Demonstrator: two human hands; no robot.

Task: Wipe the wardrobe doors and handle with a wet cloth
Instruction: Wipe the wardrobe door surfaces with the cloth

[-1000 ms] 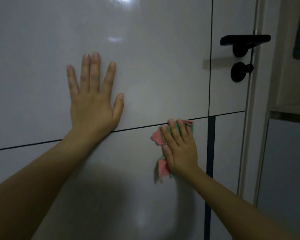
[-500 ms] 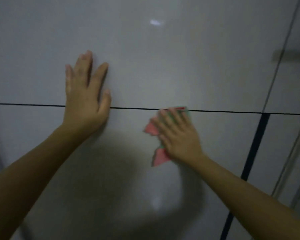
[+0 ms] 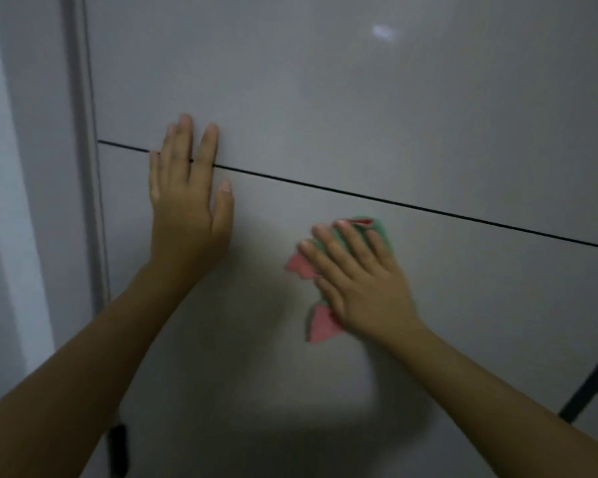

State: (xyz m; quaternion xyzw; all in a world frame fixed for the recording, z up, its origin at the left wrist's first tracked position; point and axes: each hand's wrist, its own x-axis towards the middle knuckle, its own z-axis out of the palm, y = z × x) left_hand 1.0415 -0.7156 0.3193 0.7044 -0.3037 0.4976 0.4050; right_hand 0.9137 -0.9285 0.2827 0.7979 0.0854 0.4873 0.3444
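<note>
A glossy white wardrobe door (image 3: 342, 108) fills the head view, split by a thin dark horizontal seam. My left hand (image 3: 187, 205) lies flat on the door with straight fingers across the seam. Below the seam, my right hand (image 3: 356, 281) presses a pink and green cloth (image 3: 320, 326) flat against the lower panel, fingers spread over it. Most of the cloth is hidden under my palm. The black handle is out of view.
The door's left edge and a pale frame (image 3: 83, 167) run down the left side, with a white wall (image 3: 11, 201) beyond. A small dark fitting (image 3: 118, 450) sits low on that edge. A dark vertical strip (image 3: 591, 388) shows at the lower right.
The view has swung left, so the black handle has left the frame. My left hand has slid down onto the seam, and my right hand with the cloth has moved left along the lower panel.
</note>
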